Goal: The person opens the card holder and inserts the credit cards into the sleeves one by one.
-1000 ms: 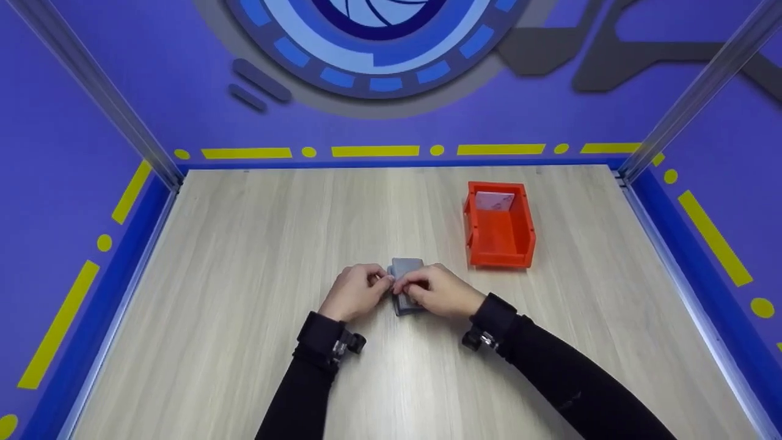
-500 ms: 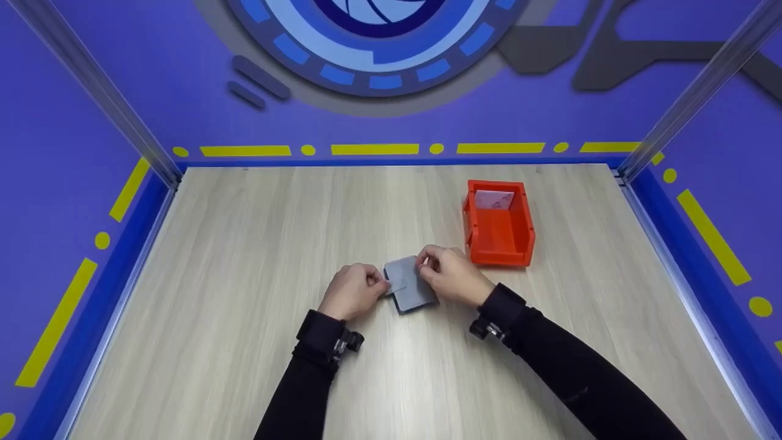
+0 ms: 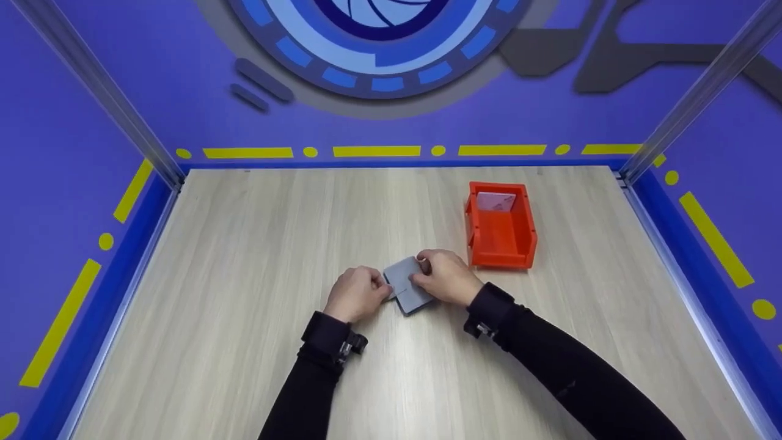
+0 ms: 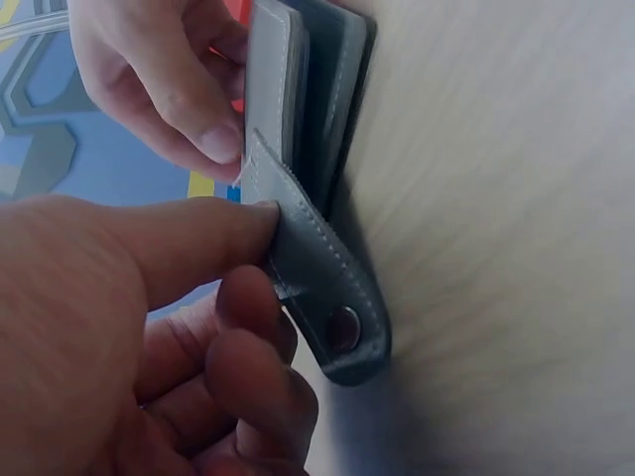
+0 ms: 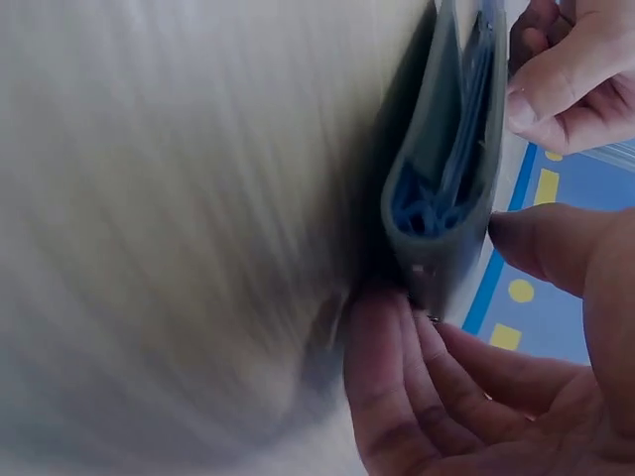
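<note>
A small grey card holder stands slightly turned over the table, between the two hands. Its snap strap, with stitched edges and a round metal snap, sticks out toward the left. My left hand pinches this strap between thumb and fingers. On the opposite side, my right hand grips the folded spine, thumb on the upper cover and fingers beneath. In the right wrist view the covers part a little, and clear bluish sleeves show between them.
A red open-front bin stands behind and right of the right hand, with a pale printed label at its back. The wood-grain table is bounded by blue-purple panels at the back and sides.
My right hand has shifted from the card holder's front face to its right edge and grips there. The card holder has turned slightly, and its strap now shows at the left hand.
</note>
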Demonstrator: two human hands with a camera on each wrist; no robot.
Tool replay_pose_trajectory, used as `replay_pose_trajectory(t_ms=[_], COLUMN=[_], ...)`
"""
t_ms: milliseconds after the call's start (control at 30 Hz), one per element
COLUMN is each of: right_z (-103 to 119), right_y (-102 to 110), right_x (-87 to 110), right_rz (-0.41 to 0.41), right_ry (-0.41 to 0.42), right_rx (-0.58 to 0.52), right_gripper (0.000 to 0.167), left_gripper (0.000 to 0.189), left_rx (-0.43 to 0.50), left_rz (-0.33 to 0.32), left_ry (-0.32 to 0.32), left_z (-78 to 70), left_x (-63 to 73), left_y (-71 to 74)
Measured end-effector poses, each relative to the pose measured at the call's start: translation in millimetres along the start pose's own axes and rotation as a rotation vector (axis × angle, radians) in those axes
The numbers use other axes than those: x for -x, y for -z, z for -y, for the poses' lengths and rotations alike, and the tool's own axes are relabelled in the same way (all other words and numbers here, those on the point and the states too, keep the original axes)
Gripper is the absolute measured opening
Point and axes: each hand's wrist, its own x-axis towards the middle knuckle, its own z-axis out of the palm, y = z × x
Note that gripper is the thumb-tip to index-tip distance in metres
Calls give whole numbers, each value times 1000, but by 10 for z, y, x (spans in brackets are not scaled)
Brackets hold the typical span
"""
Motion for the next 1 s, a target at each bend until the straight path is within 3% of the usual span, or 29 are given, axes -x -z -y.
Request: replay_pose_trajectory(t_ms=[267,567,800,1000], right_z=[16,34,59,83], right_y=[31,60,136,249], right_x=[-47,-40,-18,7], right_rz=[59,82,78,-2], right_ry=[-130,-169,-127,-40], right_rx=[-95,-129,-237,-214], right_gripper=[40,34,29,29], left_gripper=[23,22,16,13], left_rx=[-47,-33,-16,-21], left_rz=[-11,-6,3,-17], left_ry=[-12,-17,-41,-24], left_z=[2,5,1,-3], left_x=[-11,16,3,1], left_y=[-6,-8,-32,-10])
